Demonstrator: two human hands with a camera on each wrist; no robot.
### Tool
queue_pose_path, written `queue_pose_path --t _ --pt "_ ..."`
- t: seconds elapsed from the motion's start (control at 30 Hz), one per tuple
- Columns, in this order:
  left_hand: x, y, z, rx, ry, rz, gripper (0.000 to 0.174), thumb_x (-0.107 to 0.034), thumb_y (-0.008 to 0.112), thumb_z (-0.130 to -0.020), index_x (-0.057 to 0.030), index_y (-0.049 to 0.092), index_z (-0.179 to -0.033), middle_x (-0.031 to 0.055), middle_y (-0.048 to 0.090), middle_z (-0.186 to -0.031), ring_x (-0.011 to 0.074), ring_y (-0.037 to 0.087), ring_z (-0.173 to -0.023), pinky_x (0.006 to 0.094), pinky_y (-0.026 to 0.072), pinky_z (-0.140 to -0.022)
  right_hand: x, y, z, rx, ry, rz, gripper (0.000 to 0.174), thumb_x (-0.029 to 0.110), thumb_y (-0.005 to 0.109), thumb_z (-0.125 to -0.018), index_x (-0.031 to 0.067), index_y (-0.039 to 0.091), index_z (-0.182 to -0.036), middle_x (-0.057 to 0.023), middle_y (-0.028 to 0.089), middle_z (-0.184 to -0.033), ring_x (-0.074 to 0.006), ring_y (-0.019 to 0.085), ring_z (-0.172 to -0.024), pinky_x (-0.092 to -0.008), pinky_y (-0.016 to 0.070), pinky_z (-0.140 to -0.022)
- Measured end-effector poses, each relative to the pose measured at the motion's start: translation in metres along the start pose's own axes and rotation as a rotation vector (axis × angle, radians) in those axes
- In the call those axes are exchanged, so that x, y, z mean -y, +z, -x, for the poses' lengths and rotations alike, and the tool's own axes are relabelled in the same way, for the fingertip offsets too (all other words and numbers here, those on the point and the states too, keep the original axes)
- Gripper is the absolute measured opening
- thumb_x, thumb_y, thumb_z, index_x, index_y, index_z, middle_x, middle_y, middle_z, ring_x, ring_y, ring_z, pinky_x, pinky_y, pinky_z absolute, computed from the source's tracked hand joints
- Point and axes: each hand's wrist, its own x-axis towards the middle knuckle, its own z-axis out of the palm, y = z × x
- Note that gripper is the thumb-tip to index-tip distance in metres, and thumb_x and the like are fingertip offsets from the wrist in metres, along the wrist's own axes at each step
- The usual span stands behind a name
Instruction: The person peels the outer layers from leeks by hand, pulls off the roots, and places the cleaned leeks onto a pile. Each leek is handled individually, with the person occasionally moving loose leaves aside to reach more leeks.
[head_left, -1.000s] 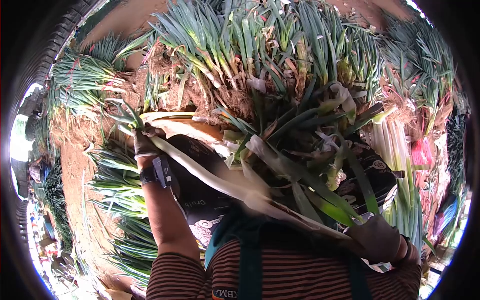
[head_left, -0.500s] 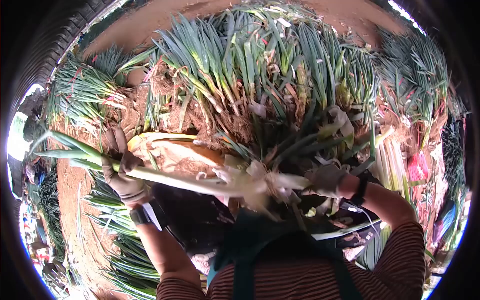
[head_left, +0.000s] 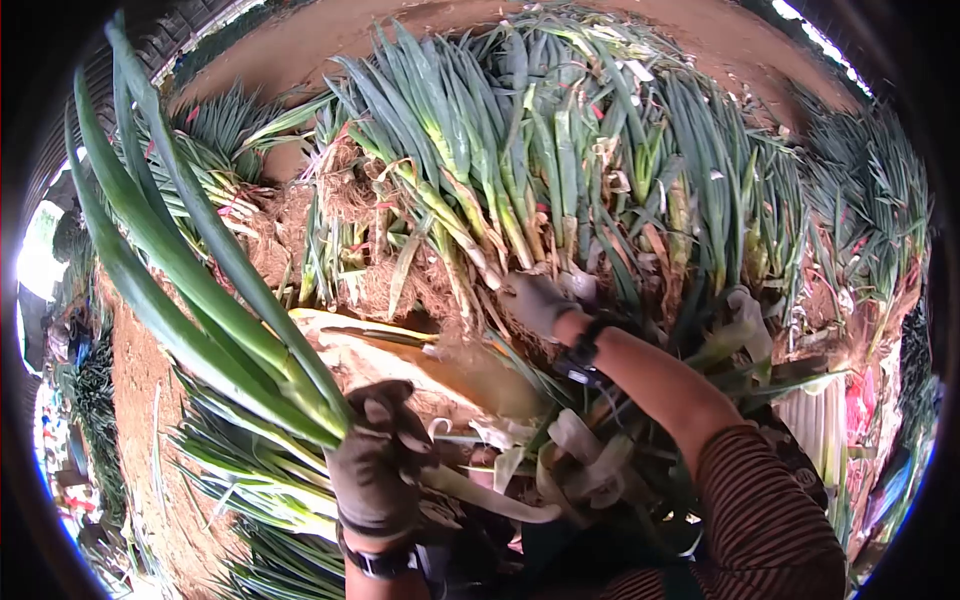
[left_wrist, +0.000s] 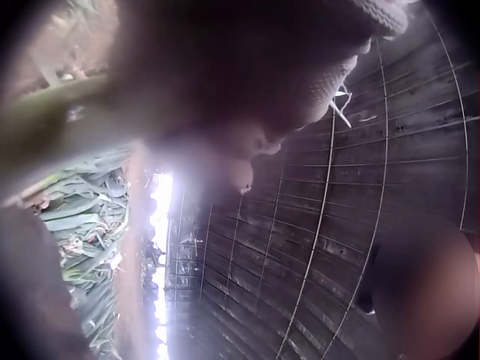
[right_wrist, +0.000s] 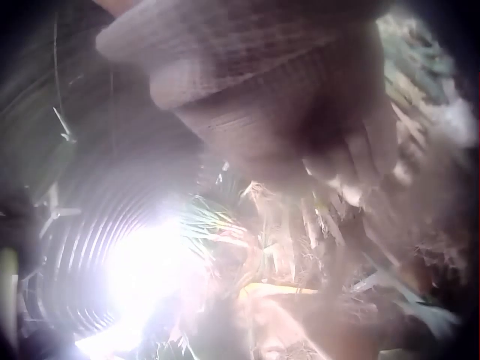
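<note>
The gloved left hand is curled tight round a leek at its stalk, the leaves fanning up and to the left. The right hand lies well apart on the heaped leek pile; whether it grips anything is unclear.

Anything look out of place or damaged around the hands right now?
Nothing looks damaged. The left hand grips a leek, its green leaves tilted up to the left; the right hand is at the soil-caked leek pile. Only loose peeled skins lie strewn below the right arm, untidy rather than odd.
</note>
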Motion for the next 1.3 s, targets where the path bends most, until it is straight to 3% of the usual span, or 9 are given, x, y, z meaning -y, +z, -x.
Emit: queue_pose_path --t 0.13,0.27,0.37,0.47,0.7,0.8,0.9,1.1,1.3 --pt "0.001 0.006 -0.009 -0.100 -0.077 0.026 0.038 -0.036 0.054 -0.099 0.0019 0.058 -0.105 0.0037 0.051 -0.061 0.0119 0.040 -0.040 0.0252 0.0353 -0.039 -0.001 0.063 -0.074 0.007 0.331 0.242 0.053 0.030 0.065 -0.085 -0.0032 0.053 -0.125 -0.0257 0.068 -0.095 -0.0415 0.067 -0.087 -0.0480 0.0542 -0.076" --pt "-0.002 0.008 -0.012 -0.133 -0.114 0.060 0.034 -0.033 0.053 -0.098 0.0008 0.058 -0.105 0.0027 0.051 -0.063 0.0115 0.040 -0.041 0.0262 0.0360 -0.040 0.018 0.029 -0.101 0.417 0.381 0.231 0.047 0.036 0.061 -0.083 -0.0066 0.067 -0.101 -0.0244 0.070 -0.092 -0.0356 0.069 -0.085 -0.0424 0.0544 -0.076" --pt "-0.002 0.009 -0.011 -0.137 -0.115 0.044 0.034 -0.032 0.052 -0.099 0.0013 0.058 -0.105 0.0019 0.050 -0.063 0.0109 0.041 -0.043 0.0262 0.0369 -0.042 0.036 -0.011 -0.087 0.449 0.417 -0.025 0.041 0.034 0.066 -0.079 -0.0036 0.067 -0.094 -0.0102 0.062 -0.073 -0.0230 0.056 -0.062 -0.0354 0.0480 -0.061" --pt "-0.004 0.012 -0.008 -0.124 -0.100 0.035 0.035 -0.031 0.051 -0.099 0.0024 0.058 -0.106 0.0015 0.049 -0.063 0.0101 0.041 -0.045 0.0261 0.0380 -0.044 0.026 -0.041 -0.050 0.283 0.408 -0.428 0.038 0.027 0.067 -0.074 -0.0044 0.064 -0.095 -0.0102 0.062 -0.076 -0.0196 0.056 -0.066 -0.0357 0.0459 -0.061" --pt "0.004 0.026 0.010 -0.060 0.026 0.025 0.034 -0.027 0.049 -0.099 0.0036 0.060 -0.106 0.0011 0.049 -0.063 0.0088 0.041 -0.046 0.0264 0.0408 -0.046 0.039 -0.124 0.043 0.460 0.250 -0.119 0.047 0.031 0.074 -0.074 -0.0078 0.063 -0.099 -0.0153 0.068 -0.082 -0.0220 0.065 -0.068 -0.0337 0.0516 -0.062" --pt "0.014 0.029 0.007 -0.047 0.118 0.057 0.029 -0.022 0.051 -0.092 0.0013 0.064 -0.103 0.0018 0.050 -0.062 0.0094 0.041 -0.046 0.0259 0.0396 -0.046 0.027 -0.134 0.100 0.296 0.209 -0.906 0.042 0.018 0.077 -0.077 -0.0056 0.061 -0.108 -0.0142 0.070 -0.090 -0.0190 0.068 -0.075 -0.0304 0.0543 -0.062" --pt "0.020 0.037 0.001 -0.069 0.142 0.106 0.023 -0.019 0.057 -0.091 -0.0013 0.066 -0.103 0.0033 0.058 -0.067 0.0095 0.046 -0.048 0.0250 0.0421 -0.047 0.049 -0.167 0.172 0.364 0.241 -1.218 0.049 0.011 0.079 -0.077 -0.0027 0.057 -0.119 -0.0117 0.070 -0.099 -0.0180 0.070 -0.083 -0.0289 0.0558 -0.066" --pt "0.047 0.066 -0.017 -0.028 0.249 0.215 0.033 -0.007 0.051 -0.093 0.0008 0.058 -0.124 0.0095 0.070 -0.109 0.0075 0.052 -0.059 0.0218 0.0434 -0.054 0.080 -0.198 0.273 0.314 0.433 -1.148 0.034 0.014 0.075 -0.075 0.0003 0.061 -0.103 -0.0045 0.065 -0.082 -0.0123 0.063 -0.067 -0.0263 0.0503 -0.058" --pt "0.070 0.086 -0.023 0.257 0.186 0.485 0.031 -0.019 0.049 -0.098 -0.0050 0.058 -0.124 0.0088 0.070 -0.098 0.0109 0.054 -0.057 0.0254 0.0481 -0.054 0.093 -0.213 0.351 0.364 0.436 -0.995 0.033 0.017 0.074 -0.081 0.0020 0.063 -0.109 -0.0017 0.066 -0.086 -0.0084 0.061 -0.073 -0.0250 0.0491 -0.063"
